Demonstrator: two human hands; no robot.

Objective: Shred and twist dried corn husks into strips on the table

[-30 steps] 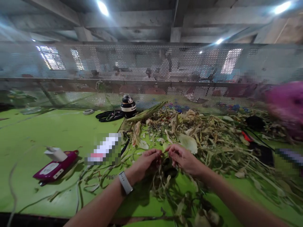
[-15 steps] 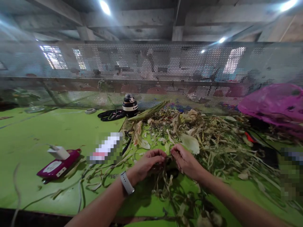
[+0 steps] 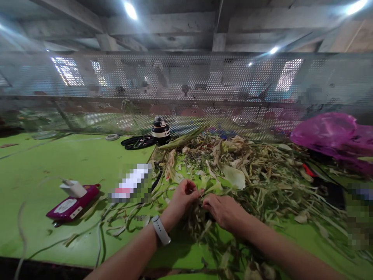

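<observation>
Our left hand (image 3: 179, 202) and right hand (image 3: 225, 212) met with fingers curled inward; we could not tell whether they pinched anything. A limp, grey-green bunch of withered stems (image 3: 198, 226) was just beneath our fingers, over the flat, bright-green worktop (image 3: 87, 159). Beyond our fingertips lay a broad, pale-green leaf (image 3: 235, 177), then a tangled, tan-and-green heap of dried leaves (image 3: 262, 165).

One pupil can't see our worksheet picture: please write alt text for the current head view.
A person's left hand and right hand are close together among withered plants on a green table. Beyond are more dried leaves, a black bottle and a pink bag.
</observation>
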